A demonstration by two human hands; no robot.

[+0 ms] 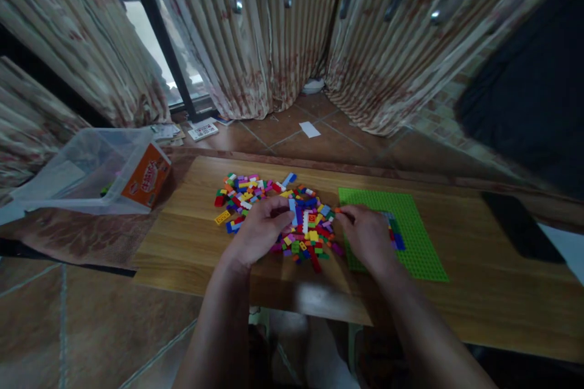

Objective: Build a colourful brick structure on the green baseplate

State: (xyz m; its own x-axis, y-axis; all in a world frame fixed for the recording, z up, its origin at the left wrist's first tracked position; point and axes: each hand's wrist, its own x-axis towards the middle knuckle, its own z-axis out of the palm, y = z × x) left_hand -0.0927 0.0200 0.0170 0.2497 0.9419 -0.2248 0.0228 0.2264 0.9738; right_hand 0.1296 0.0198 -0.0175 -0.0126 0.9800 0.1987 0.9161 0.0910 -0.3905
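Over a pile of loose toy building bricks (249, 185) in many colours, my left hand (262, 228) has its thumb and fingers closed at a light blue brick (292, 205). My right hand (367, 234) pinches a small orange brick (337, 210) at the right side of the pile, beside the left edge of a green baseplate (417, 225). Blue and grey bricks (399, 240) sit on the baseplate, partly hidden behind my right hand.
The wooden table (182, 237) carries the bricks. A dark phone-like slab (520, 226) lies at its right end. Left of the table stands a clear plastic box (104, 143) with an orange label. Striped curtains (274, 42) hang behind, and a white paper (309, 129) lies on the tiled floor.
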